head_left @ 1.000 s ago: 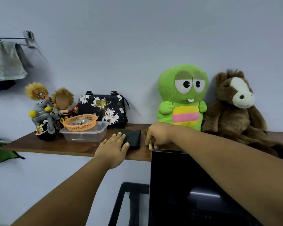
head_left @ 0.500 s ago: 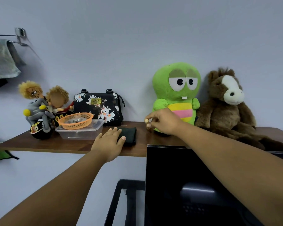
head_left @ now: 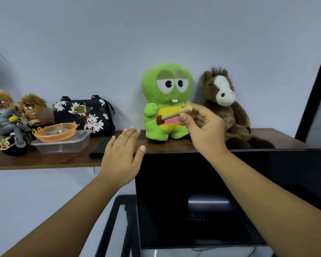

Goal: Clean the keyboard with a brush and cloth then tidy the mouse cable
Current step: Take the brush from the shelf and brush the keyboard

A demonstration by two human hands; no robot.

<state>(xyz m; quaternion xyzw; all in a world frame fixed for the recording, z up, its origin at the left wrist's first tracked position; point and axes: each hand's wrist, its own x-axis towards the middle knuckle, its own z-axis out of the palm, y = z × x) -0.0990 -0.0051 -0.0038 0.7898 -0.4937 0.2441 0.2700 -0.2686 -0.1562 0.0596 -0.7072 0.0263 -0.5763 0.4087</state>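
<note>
My right hand (head_left: 205, 128) holds a small brush (head_left: 174, 114) with a pale wooden handle and dark bristles, raised in front of the green plush toy (head_left: 165, 101). The bristles point left. My left hand (head_left: 121, 154) hovers open, fingers spread, over a dark folded cloth (head_left: 100, 148) lying on the wooden shelf (head_left: 44, 160); the hand covers most of the cloth. A black monitor (head_left: 202, 197) stands below the shelf. The keyboard and the mouse are out of view.
The shelf also carries a brown plush horse (head_left: 224, 108), a floral black bag (head_left: 83, 115), an orange basket (head_left: 56, 134) on a clear plastic box (head_left: 63, 143), and two dolls on a toy motorbike (head_left: 11, 119). A black frame (head_left: 117, 225) stands under the shelf.
My right hand has lifted the brush off the shelf and swung to the right, up in front of the green toy. My left hand has risen off the cloth with fingers spread.
</note>
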